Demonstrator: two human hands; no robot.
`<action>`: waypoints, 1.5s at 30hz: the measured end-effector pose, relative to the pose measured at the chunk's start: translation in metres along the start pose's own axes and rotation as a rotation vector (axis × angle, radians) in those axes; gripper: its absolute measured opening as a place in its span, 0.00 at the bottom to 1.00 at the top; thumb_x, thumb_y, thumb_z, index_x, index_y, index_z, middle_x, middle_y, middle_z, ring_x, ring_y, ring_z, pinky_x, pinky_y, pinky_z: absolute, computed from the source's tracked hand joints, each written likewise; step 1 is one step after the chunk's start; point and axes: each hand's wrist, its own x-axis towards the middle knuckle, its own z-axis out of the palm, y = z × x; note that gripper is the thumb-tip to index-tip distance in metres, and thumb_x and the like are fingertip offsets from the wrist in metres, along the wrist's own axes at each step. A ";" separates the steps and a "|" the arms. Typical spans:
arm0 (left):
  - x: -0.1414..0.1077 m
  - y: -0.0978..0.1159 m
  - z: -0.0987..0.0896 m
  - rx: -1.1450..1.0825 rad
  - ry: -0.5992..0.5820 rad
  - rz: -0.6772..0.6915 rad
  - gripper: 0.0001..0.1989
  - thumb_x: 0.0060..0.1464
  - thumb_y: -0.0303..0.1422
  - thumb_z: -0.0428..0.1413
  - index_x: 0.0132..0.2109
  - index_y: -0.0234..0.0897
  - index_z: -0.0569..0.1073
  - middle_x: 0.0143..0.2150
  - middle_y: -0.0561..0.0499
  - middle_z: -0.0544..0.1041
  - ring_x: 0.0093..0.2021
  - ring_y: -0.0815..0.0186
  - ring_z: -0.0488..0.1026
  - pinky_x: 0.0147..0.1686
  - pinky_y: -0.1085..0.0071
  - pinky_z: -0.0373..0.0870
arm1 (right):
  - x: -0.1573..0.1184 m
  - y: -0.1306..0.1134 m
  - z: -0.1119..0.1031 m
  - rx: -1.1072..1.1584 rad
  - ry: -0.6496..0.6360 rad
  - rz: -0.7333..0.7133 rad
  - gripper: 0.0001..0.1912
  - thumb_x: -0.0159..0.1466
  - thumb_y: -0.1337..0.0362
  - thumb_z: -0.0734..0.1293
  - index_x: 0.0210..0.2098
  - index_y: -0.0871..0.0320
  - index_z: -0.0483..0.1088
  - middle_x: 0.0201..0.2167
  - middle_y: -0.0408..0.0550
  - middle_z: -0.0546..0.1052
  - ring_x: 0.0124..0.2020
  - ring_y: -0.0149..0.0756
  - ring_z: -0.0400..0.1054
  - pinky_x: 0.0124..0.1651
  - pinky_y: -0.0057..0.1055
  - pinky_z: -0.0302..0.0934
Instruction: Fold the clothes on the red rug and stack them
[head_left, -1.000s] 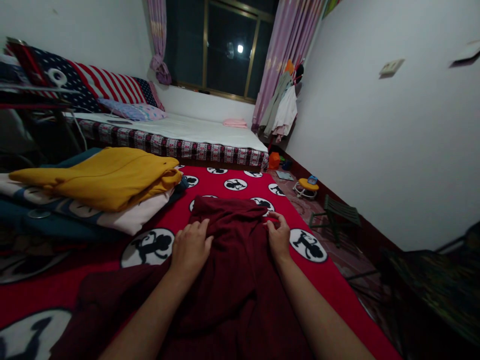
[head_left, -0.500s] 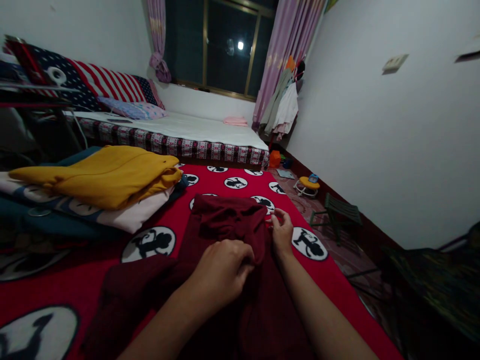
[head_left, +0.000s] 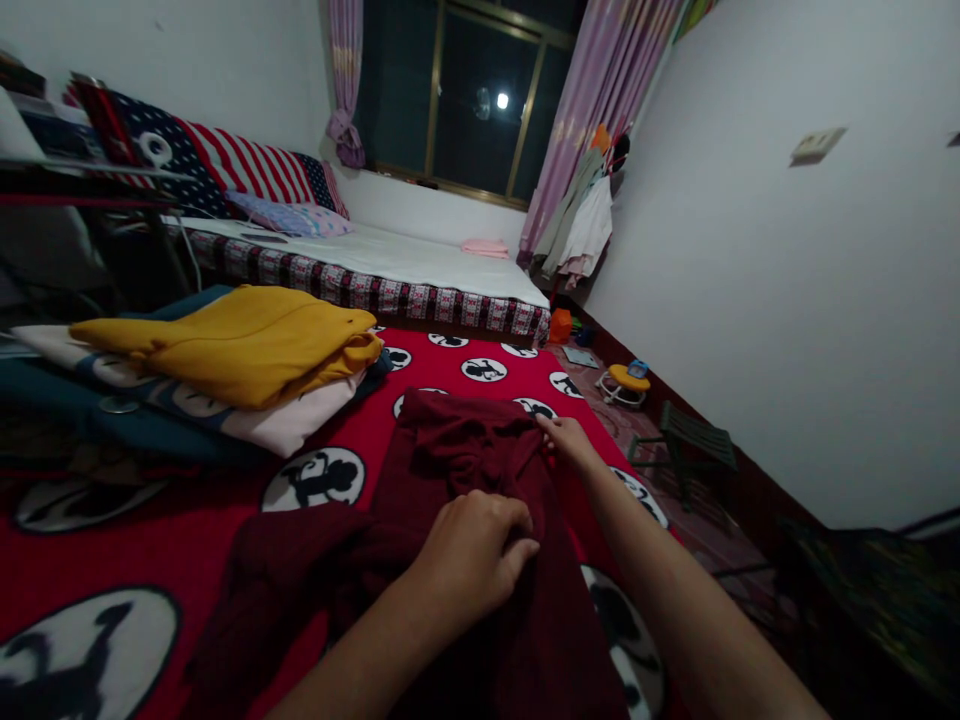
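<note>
A dark maroon garment lies bunched and partly spread on a red bedspread patterned with white circles and black figures. My left hand is closed over the middle of the garment, fingers curled and pinching its cloth. At the garment's upper right edge, my right hand pinches the border between thumb and fingers. A sleeve-like length of the same cloth stretches toward the lower left. The part nearest me is dark and partly hidden by my left forearm.
To the left sits a pile of folded clothes with a yellow top uppermost. Beyond is a bed with pillows. On the right floor stand a green folding stool and a small yellow stool. Clothes hang by the curtain.
My right hand, earlier with fingers apart beside the garment, now pinches its upper right edge. My left hand stays closed on the cloth. The whole view has shifted slightly.
</note>
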 end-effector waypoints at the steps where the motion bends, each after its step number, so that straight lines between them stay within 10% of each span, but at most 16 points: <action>1: 0.000 -0.001 0.000 -0.035 0.025 -0.008 0.06 0.53 0.33 0.56 0.34 0.43 0.78 0.34 0.51 0.81 0.36 0.62 0.76 0.35 0.70 0.64 | 0.008 -0.003 -0.002 -0.037 -0.039 0.016 0.19 0.52 0.53 0.69 0.15 0.59 0.67 0.12 0.46 0.69 0.14 0.31 0.62 0.18 0.27 0.55; 16: 0.019 -0.035 -0.007 -0.459 0.250 -0.158 0.07 0.49 0.35 0.56 0.31 0.35 0.75 0.31 0.50 0.79 0.33 0.64 0.75 0.34 0.72 0.66 | 0.044 -0.034 0.008 -0.493 0.130 -0.098 0.07 0.40 0.74 0.70 0.17 0.57 0.73 0.29 0.55 0.78 0.42 0.51 0.72 0.40 0.39 0.62; 25: 0.027 -0.079 -0.023 -0.658 0.436 -0.339 0.16 0.41 0.43 0.60 0.30 0.33 0.75 0.27 0.50 0.77 0.30 0.64 0.74 0.31 0.71 0.68 | 0.034 -0.032 -0.022 -0.214 -0.251 -0.258 0.12 0.46 0.72 0.66 0.28 0.57 0.79 0.28 0.45 0.80 0.30 0.35 0.71 0.34 0.28 0.64; 31: 0.028 -0.091 -0.027 -0.550 0.527 -0.251 0.15 0.43 0.42 0.60 0.33 0.34 0.76 0.32 0.47 0.80 0.35 0.60 0.76 0.38 0.67 0.71 | 0.043 -0.026 -0.029 -0.154 -0.350 -0.283 0.10 0.47 0.58 0.71 0.20 0.60 0.74 0.20 0.42 0.75 0.24 0.32 0.66 0.30 0.27 0.62; 39: 0.024 -0.112 -0.029 -0.196 0.586 -0.207 0.10 0.50 0.33 0.54 0.38 0.37 0.77 0.38 0.48 0.80 0.40 0.61 0.76 0.45 0.64 0.70 | 0.029 -0.019 -0.006 -0.205 0.014 -0.467 0.05 0.52 0.69 0.65 0.28 0.57 0.72 0.36 0.46 0.74 0.41 0.35 0.66 0.49 0.31 0.59; 45: 0.023 -0.114 -0.025 -0.133 0.569 -0.213 0.10 0.52 0.31 0.53 0.40 0.37 0.77 0.37 0.49 0.80 0.39 0.62 0.75 0.44 0.65 0.71 | 0.016 -0.019 -0.011 -0.297 -0.135 -0.495 0.12 0.46 0.76 0.65 0.26 0.56 0.76 0.37 0.45 0.76 0.45 0.38 0.68 0.52 0.33 0.59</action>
